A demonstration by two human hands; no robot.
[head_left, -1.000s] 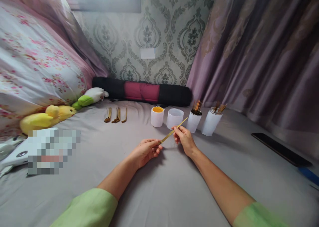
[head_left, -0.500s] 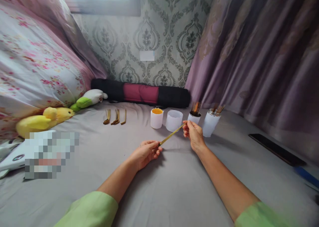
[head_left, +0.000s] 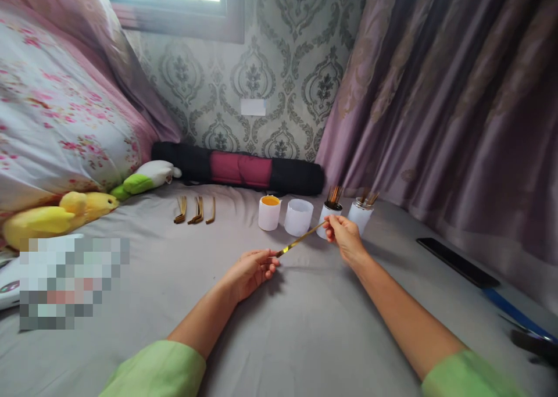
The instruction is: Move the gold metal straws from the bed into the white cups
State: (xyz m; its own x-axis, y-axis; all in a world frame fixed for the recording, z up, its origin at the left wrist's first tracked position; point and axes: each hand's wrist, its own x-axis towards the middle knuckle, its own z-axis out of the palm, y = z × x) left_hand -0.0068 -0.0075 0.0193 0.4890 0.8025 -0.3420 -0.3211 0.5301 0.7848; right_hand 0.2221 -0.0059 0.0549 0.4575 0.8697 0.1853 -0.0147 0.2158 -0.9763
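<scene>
Yellow toy (head_left: 39,222): lying far to the left of the left hand, a white-and-green toy (head_left: 148,176) beyond it.
Bent sticks (head_left: 196,211): three small groups on the grey sheet (head_left: 165,281), ahead and to the left of the left hand.
Left hand (head_left: 253,272): thumb and fingers pinched on the near end of a thin gold strip.
Gold strip (head_left: 303,238): between the two hands, slanting up from the left hand to the right.
Orange-topped cup (head_left: 269,215): upright, ahead of the left hand; a white cup (head_left: 299,220) stands just to its right.
Right hand (head_left: 344,237): fingertips closed on the strip's far end.
Stick cups: one dark-rimmed cup (head_left: 325,212) and one pale cup (head_left: 360,215), both partly behind the right hand; contact cannot be told.
Black slab (head_left: 457,262): flat, well to the right of the right hand.
Risk: an uneven pull could kink the strip or slip it from a fingertip; a knuckle brushing a stick cup might tip it, since the sheet is soft.
Writing: none readable; a pixelated patch (head_left: 74,283) left of the left hand hides any label there.
</scene>
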